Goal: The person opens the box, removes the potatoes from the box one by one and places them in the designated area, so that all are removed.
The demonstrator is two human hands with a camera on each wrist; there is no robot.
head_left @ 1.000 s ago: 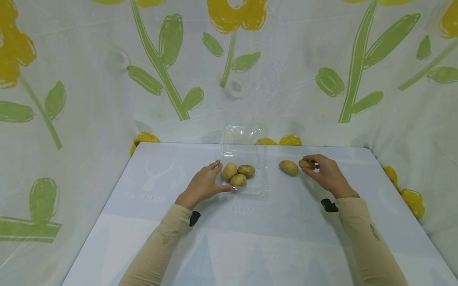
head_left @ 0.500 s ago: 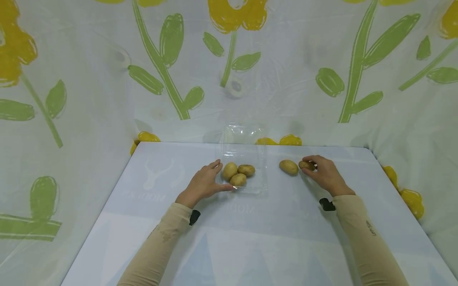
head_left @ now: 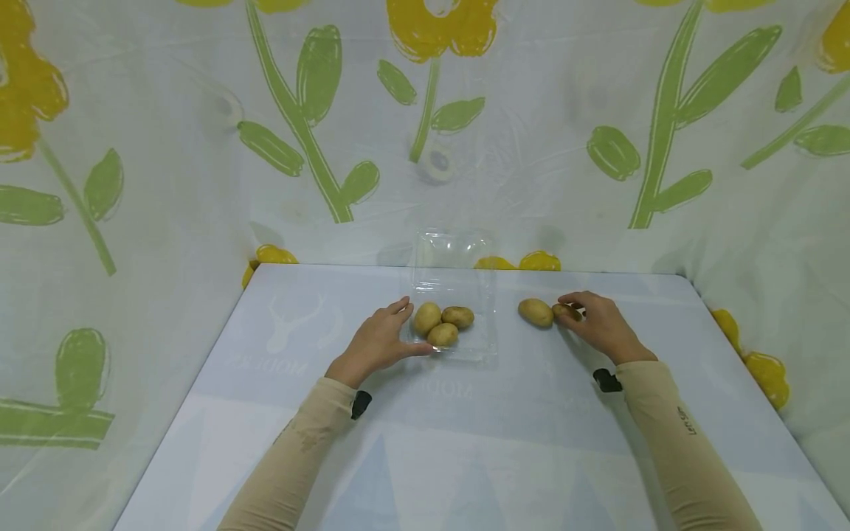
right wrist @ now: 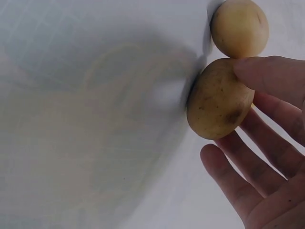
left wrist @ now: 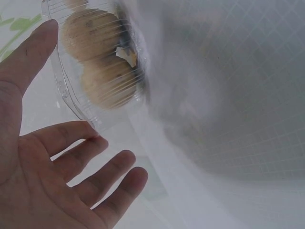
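Note:
In the head view, three potatoes (head_left: pixel 427 318) sit in the near half of a clear plastic clamshell container (head_left: pixel 483 346), whose lid (head_left: pixel 451 251) stands open at the back. My left hand (head_left: pixel 380 341) holds the container's left side, thumb at the front edge and fingertips at the left rim. The left wrist view shows the thumb and index fingertip on the rim (left wrist: pixel 71 102), other fingers spread loosely. My right hand (head_left: pixel 603 324) pinches a small potato (right wrist: pixel 220 102) with a dark spot, thumb on top and fingers behind. Beside it on the table lies a larger potato (head_left: pixel 535 313).
A white, pale-patterned cloth covers the table (head_left: pixel 505 442). A flowered curtain (head_left: pixel 531 147) surrounds its back and sides, close behind the container's lid.
My right hand has shifted slightly left with the small potato, bringing it up against the larger one. The left hand, the container and the potatoes in it stay put.

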